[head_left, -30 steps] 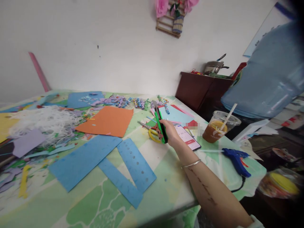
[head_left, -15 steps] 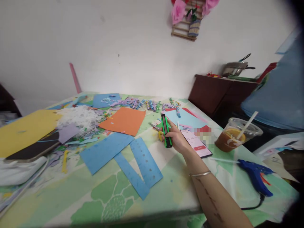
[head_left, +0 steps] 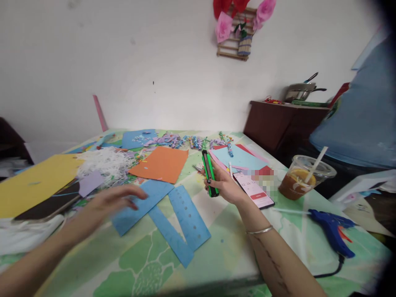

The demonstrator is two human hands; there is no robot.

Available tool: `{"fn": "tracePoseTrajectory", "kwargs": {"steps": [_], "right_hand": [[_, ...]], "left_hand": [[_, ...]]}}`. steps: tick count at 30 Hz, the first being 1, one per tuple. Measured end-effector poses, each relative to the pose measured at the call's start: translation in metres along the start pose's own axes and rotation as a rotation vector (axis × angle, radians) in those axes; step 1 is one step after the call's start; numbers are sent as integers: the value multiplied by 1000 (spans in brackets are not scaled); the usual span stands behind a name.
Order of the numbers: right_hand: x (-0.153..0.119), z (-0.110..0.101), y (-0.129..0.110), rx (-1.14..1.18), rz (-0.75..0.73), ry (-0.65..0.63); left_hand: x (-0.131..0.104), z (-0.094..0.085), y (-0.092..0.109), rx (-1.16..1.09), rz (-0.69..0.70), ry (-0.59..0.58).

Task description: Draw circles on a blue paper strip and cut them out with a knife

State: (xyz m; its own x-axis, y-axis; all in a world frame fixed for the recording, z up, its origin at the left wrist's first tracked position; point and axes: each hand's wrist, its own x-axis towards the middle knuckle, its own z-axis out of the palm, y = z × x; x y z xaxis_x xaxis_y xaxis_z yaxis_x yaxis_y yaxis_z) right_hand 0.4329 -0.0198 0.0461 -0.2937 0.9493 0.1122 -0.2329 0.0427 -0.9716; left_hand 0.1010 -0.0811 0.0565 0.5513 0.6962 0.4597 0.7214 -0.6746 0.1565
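Observation:
My right hand point(head_left: 221, 181) is wrapped round a green and black utility knife point(head_left: 210, 173), held upright above the table right of centre. Scissors point(head_left: 197, 169) lie partly hidden behind it. My left hand point(head_left: 116, 200), slightly blurred, hovers at the left with its fingers apart and empty, over the left end of a wide blue paper piece point(head_left: 154, 192). Beside that piece lie a blue strip with a row of holes point(head_left: 189, 216) and a plain narrow blue strip point(head_left: 171, 235).
Orange paper point(head_left: 163, 163), yellow paper point(head_left: 40, 177) and white shreds point(head_left: 105, 165) lie beyond. A phone point(head_left: 258, 194), an iced drink point(head_left: 298, 181) and a blue glue gun point(head_left: 331, 227) stand or lie at the right. Curled paper bits point(head_left: 194, 142) line the back.
My left hand has come into view from the left, over the blue paper. My right hand still holds the knife, now slightly further left. The whole view has shifted a little.

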Motion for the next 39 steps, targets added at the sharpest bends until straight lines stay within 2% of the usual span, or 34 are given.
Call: {"fn": "tracePoseTrajectory", "kwargs": {"steps": [2,4,7,10,14,19,24,28,31,39], "right_hand": [[0,0,3,-24,8,-27],[1,-1,6,-19,-6,-50],[2,-3,9,-4,-33,-94],[3,-5,11,-34,-22,-148],[2,-2,10,-49,-45,-176],[3,1,12,-36,-111,-135],[5,0,16,-26,-89,-176],[4,2,14,-20,-89,-208],[2,5,12,8,-83,-220],[2,5,7,3,-32,-252]], "left_hand": [[23,28,3,-28,189,-90],[36,57,14,-21,339,-155],[43,88,32,35,376,-172],[39,103,38,76,326,-163],[30,107,39,60,304,-167],[27,104,37,-13,303,-152],[39,109,8,1,124,-50],[48,114,-9,10,41,-54],[50,113,-7,0,43,-70],[43,106,14,-9,92,-85]]}}
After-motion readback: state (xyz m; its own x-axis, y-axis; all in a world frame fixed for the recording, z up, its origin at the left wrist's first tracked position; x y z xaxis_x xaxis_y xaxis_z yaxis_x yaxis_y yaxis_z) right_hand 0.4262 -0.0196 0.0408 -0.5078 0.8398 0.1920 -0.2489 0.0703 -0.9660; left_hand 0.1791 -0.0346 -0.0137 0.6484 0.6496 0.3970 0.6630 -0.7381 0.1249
